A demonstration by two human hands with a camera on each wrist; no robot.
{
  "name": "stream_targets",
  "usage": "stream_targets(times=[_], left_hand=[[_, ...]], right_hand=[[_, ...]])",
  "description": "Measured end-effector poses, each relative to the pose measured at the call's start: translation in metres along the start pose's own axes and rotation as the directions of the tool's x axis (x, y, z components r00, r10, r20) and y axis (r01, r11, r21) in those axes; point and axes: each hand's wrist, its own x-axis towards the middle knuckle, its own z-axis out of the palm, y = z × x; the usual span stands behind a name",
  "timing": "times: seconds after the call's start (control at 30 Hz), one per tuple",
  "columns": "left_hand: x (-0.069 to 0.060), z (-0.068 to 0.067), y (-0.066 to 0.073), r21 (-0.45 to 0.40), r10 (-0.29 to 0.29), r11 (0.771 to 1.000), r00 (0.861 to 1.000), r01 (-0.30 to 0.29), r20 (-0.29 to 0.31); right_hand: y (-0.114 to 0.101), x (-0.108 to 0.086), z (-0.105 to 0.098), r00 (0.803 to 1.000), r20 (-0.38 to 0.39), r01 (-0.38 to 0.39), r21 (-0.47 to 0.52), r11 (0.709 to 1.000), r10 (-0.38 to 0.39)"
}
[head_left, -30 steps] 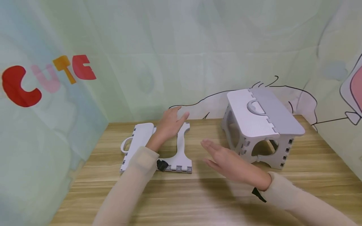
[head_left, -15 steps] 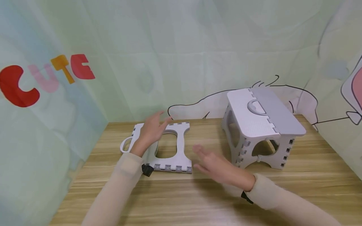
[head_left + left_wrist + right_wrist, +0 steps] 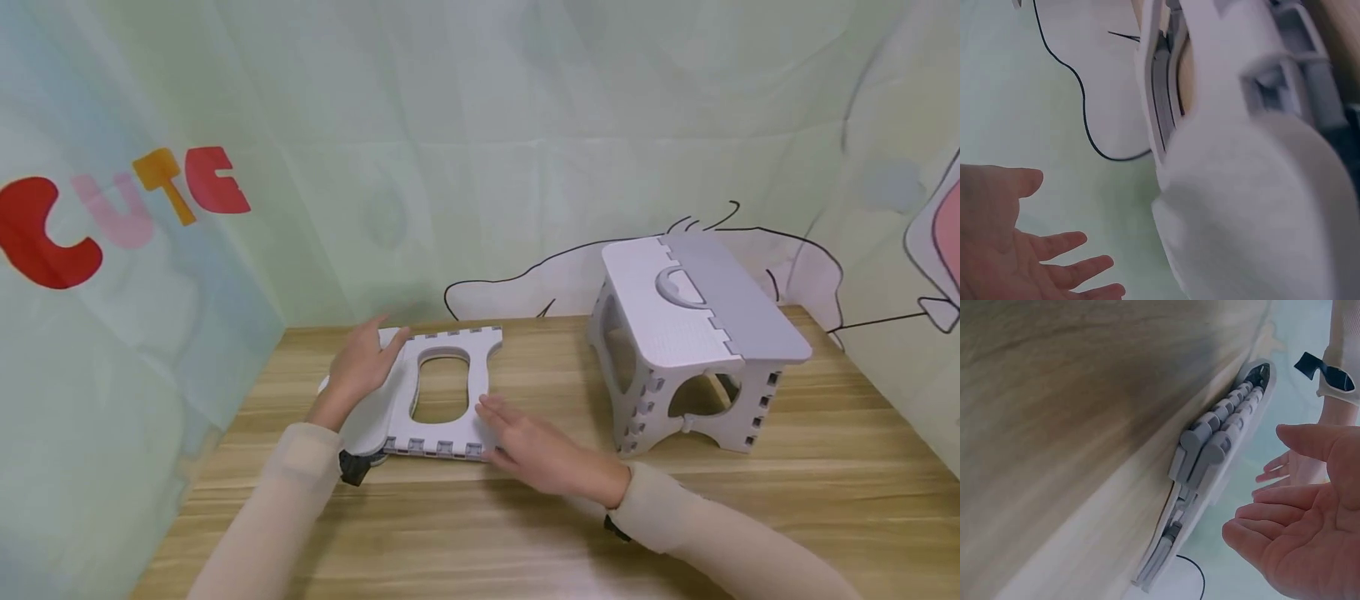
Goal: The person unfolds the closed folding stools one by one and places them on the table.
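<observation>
The folded stool is found lying flat on the counter, toward its far left corner; the unfolded stool is stood upright toward the far right corner, well apart. The left grip is held over the seat panel, thumb and fingers apart, nothing grasped. The right grip is held at the folded stool's right side, fingers loosely extended, nothing clasped. Contact cannot be confirmed for either. The step in hand is judged to be the laying of both grips to opposite sides of the folded stool. Purchase should be taken evenly, so that skidding on the counter is avoided. Fingertips should be kept clear of the hinge row, where pinching is judged possible.
</observation>
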Motion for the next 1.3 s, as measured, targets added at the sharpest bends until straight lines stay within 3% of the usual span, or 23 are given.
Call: stream_targets(times=[0.23, 0.43, 0.57, 0.8, 1.07, 1.2, 1.3], left_hand=[[-0.006, -0.004, -0.026, 0.066, -0.094, 0.993, 0.996, 0.094, 0.000], [-0.013, -0.004, -0.044, 0.088, -0.220, 0.972, 0.975, 0.216, 0.034], [-0.020, -0.002, -0.057, 0.068, -0.263, 0.963, 0.963, 0.259, 0.062], [-0.028, -0.002, -0.072, 0.005, -0.288, 0.957, 0.954, 0.289, 0.081], [-0.033, -0.001, -0.081, -0.043, -0.268, 0.961, 0.958, 0.274, 0.099], [-0.032, 0.000, -0.084, -0.040, -0.274, 0.960, 0.957, 0.279, 0.094], [-0.032, -0.002, -0.085, -0.033, -0.274, 0.960, 0.957, 0.278, 0.093]], right_hand=[[0.001, 0.004, 0.007, 0.999, 0.031, -0.020, 0.000, 1.000, 0.020], [0.000, 0.005, 0.018, 0.999, 0.035, 0.011, -0.006, 1.000, -0.011], [-0.003, 0.008, 0.023, 0.997, 0.072, 0.005, -0.027, 1.000, -0.003], [-0.007, 0.012, 0.025, 0.993, 0.121, 0.022, -0.128, 0.991, -0.006], [-0.008, 0.017, 0.028, 0.992, 0.113, 0.076, -0.191, 0.979, -0.055], [-0.011, 0.020, 0.030, 0.992, 0.110, 0.093, -0.286, 0.954, -0.064], [-0.015, 0.022, 0.031, 0.990, 0.134, 0.093, -0.404, 0.910, -0.041]])
